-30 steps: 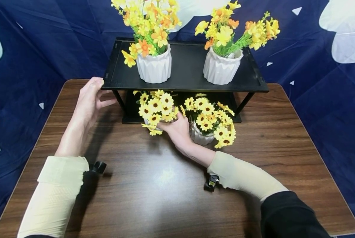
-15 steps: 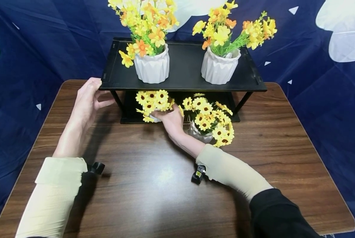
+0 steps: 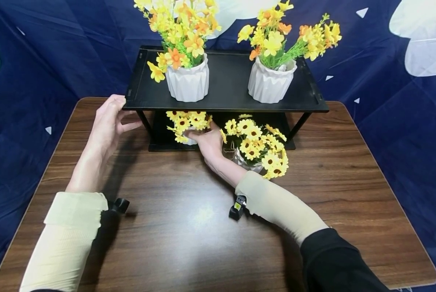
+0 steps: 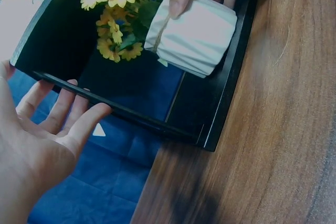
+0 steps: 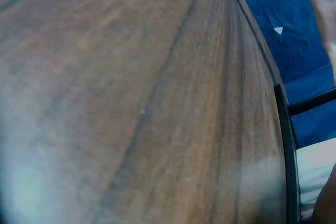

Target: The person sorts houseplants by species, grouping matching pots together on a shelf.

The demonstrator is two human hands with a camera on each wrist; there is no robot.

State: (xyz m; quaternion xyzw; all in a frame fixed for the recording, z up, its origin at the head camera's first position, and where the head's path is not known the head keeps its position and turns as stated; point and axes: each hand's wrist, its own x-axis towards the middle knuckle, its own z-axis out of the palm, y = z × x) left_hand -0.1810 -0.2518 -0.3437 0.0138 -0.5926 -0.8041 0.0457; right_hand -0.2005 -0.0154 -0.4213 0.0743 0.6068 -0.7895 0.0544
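In the head view my right hand (image 3: 210, 142) holds a white fluted flowerpot (image 4: 197, 35) of yellow dark-centred daisies (image 3: 186, 123). The pot is inside the lower tier of a black two-tier shelf (image 3: 227, 77), towards its left end. In the left wrist view the right fingertips lie on the pot's side, and a string is tied near its rim. My left hand (image 3: 106, 123) grips the shelf's upper left corner, with fingers at the side bar in the left wrist view. Whether the held pot rests on the lower board is unclear.
Another white pot of similar daisies (image 3: 252, 153) stands at the shelf's front, right of my right hand. Two white pots (image 3: 188, 83) with yellow and orange flowers (image 3: 194, 44) stand on the top tier. The wooden table (image 3: 167, 227) extends in front; a blue patterned cloth (image 3: 31, 52) hangs behind.
My right hand has moved the daisy pot left and deeper under the upper board, so its blooms are now partly hidden by the board's edge. The left hand stays at the shelf corner.
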